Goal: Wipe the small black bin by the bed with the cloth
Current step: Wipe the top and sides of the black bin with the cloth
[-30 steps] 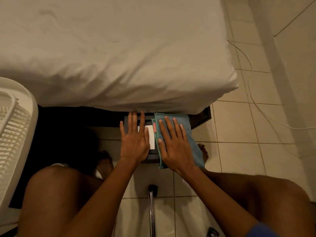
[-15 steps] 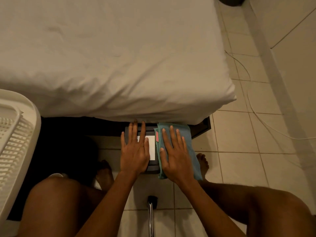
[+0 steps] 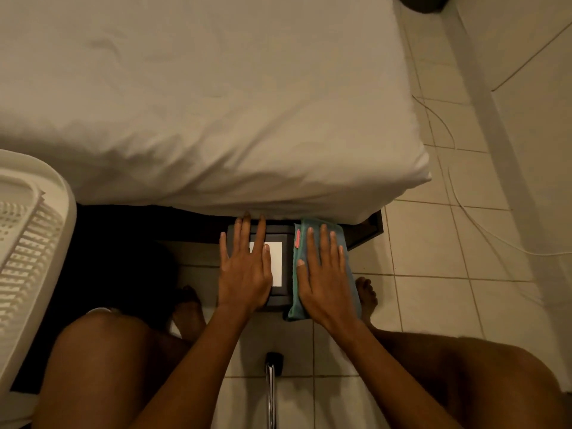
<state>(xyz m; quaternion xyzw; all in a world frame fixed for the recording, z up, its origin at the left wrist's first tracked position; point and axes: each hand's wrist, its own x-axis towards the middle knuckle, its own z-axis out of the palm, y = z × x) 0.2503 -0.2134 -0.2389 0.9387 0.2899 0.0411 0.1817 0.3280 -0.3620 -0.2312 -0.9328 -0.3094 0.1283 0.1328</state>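
The small black bin (image 3: 286,275) stands on the tiled floor, its far end tucked under the bed's edge. A white rectangle shows on its top. My left hand (image 3: 244,274) lies flat on the bin's top left with fingers apart, its fingertips touching the sheet. A folded blue-green cloth (image 3: 345,243) with a pink tag covers the bin's right side. My right hand (image 3: 325,280) presses flat on that cloth, thumb at its left edge. The bin's right part is hidden under the cloth.
The white bed (image 3: 216,103) fills the upper view, its dark frame (image 3: 368,230) below. A white slatted plastic basket (image 3: 28,243) stands at left. A white cable (image 3: 464,209) runs over the tiles at right. A chrome leg (image 3: 271,394) rises between my bare knees; my feet flank the bin.
The view has tilted up, showing more of the bed. My right hand and the cloth have turned straighter along the bin. My left hand stays on the bin.
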